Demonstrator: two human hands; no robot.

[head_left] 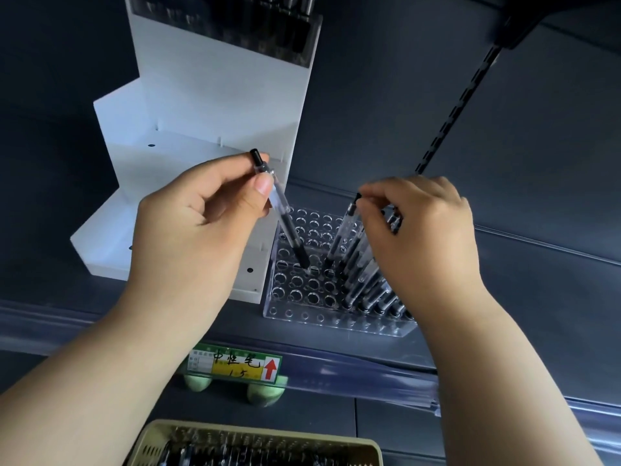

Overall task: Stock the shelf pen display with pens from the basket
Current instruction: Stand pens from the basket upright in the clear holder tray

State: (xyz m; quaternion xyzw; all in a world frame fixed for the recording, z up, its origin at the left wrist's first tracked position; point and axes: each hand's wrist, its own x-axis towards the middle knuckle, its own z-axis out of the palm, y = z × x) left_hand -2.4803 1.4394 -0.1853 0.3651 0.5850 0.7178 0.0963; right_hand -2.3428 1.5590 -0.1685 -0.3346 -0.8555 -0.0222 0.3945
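Nearest, at 6 o'clock, the basket (268, 428) is cut off by the bottom edge; dark pens lie heaped inside, too blurred to count, so plenty of stock looks left. Just beyond it, a green and yellow price label (235, 363) hangs on the shelf's front rail. Above that, the left hand (198, 230) pinches a clear pen (279, 210) between thumb and fingers near its capped top, with its dark tip slanting down toward 5 o'clock onto a hole near the middle of the clear pen display (336, 319); whether the tip is already in the hole or only touching the rim is hard to tell. The right hand (426, 230) grips the top of a second pen (342, 237) with curled fingertips, and that pen stands tilted in a hole just to the right. By my reading the task is partly done: seated pens (369, 284) fill the side of the display toward 3 o'clock in leaning rows, while the holes toward 9 and 12 o'clock stand empty. The right hand and wrist hide the far right rows, so the filled count is uncertain. Farther back, at 11 o'clock, a white stepped stand (208, 105) has bare lower tiers, and the dark items in its top tier are cropped and unclear.
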